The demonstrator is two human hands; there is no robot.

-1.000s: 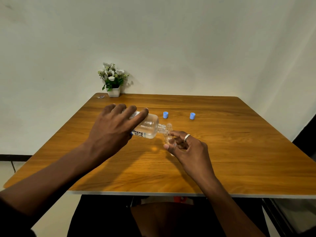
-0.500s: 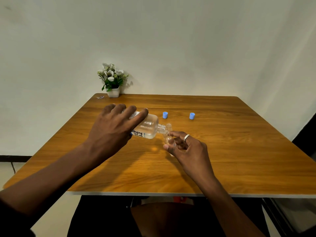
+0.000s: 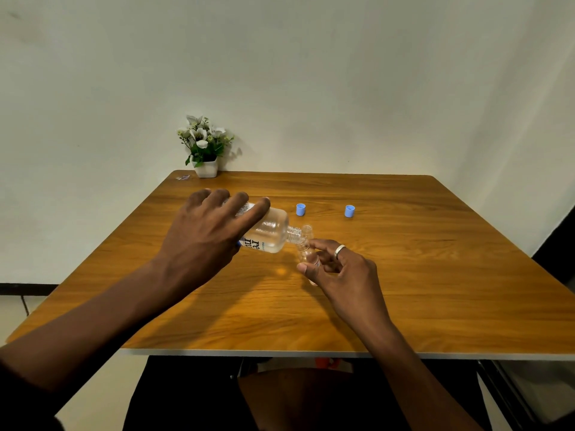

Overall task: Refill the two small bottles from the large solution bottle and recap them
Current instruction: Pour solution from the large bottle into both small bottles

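You have a single view, from the wide-angle camera worn on your head. It faces forward and down over the bench (image 3: 435, 290), close enough that your left hand (image 3: 205, 241) and right hand (image 3: 342, 275) fill its middle; the wall (image 3: 311, 73) behind takes the upper part.

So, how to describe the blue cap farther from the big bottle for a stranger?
On the wooden table, beyond the right hand, stand two small blue caps. It is the right cap, alone on bare wood; the left cap sits close to the tilted large bottle.
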